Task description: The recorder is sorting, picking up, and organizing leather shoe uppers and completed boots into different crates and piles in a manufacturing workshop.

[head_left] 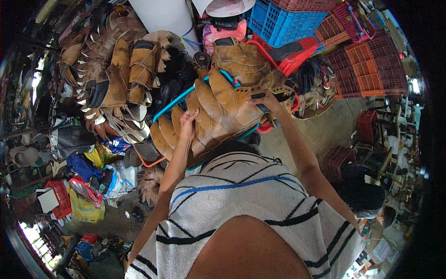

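Holding one teal-rimmed basket (186,95) up in front of the chest, loaded with overlapping tan leather pieces (223,104); roughly seven or eight curved pieces countable along the near side, exact number not readable because of the overlap. Left hand (188,123) gripping the near lower edge of the stack, grip pressed together on a leather piece, fingers curled over its rim. Right hand (265,100) clamping the far right end of the load, grip pinching leather and basket rim together, thumb on top. Long axis of the load running from lower left to upper right across the view, the raised end pointing toward the stacked crates; the pieces fanning with rounded ends toward the lower left. Behind, toward the upper left, one large heap of similar brown leather pieces (118,76) lying with white undersides showing. One blue crate (283,23) at top centre, with red and orange crates (367,65) beside it on the right, at least four visible. One white cylinder (165,16) standing above the heap. One red crate (59,197) and one yellow bag (88,209) sitting on the floor at lower left. One striped white shirt (241,200) filling the lower centre.
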{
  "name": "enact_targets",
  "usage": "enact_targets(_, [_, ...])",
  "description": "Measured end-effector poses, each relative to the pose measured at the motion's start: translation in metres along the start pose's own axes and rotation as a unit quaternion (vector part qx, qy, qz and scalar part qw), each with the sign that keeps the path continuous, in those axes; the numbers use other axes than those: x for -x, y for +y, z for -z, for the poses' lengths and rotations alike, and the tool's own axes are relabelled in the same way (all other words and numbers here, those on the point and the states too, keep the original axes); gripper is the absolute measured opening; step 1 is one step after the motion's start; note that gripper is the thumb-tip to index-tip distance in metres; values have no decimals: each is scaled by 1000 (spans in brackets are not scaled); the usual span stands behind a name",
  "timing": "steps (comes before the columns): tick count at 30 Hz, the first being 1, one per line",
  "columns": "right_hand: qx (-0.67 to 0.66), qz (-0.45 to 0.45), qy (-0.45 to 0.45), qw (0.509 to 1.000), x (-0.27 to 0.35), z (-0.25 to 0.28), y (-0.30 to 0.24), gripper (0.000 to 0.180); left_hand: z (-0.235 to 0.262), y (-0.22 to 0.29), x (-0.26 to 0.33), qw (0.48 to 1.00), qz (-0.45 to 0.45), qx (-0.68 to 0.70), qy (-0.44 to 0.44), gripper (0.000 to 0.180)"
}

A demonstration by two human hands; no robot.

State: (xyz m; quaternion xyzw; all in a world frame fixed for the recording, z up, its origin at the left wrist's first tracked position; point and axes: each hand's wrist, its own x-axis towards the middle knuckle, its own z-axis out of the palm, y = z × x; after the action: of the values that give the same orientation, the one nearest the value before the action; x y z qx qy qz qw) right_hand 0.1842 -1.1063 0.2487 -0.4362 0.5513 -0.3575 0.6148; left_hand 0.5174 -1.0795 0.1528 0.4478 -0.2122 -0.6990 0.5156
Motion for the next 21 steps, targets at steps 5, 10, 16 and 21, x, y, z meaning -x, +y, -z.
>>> enact_targets(5, [26, 8, 9, 1000, -4, 8, 12, 39, 0, -19, -13, 995, -62, -73, -4, 17])
enact_targets(10, [375, 67, 176, 908, 5, -4, 5, 48, 9, -26, -10, 911, -244, -319, 96, 39])
enact_targets(16, [422, 193, 287, 838, 14, -19, 51, 75, 12, -7, 26, 756, -298, -581, 37, 59])
enact_targets(21, [404, 142, 208, 879, 22, 4, 35, 66, -3, 8, 15, 802, -309, -511, 16, 64])
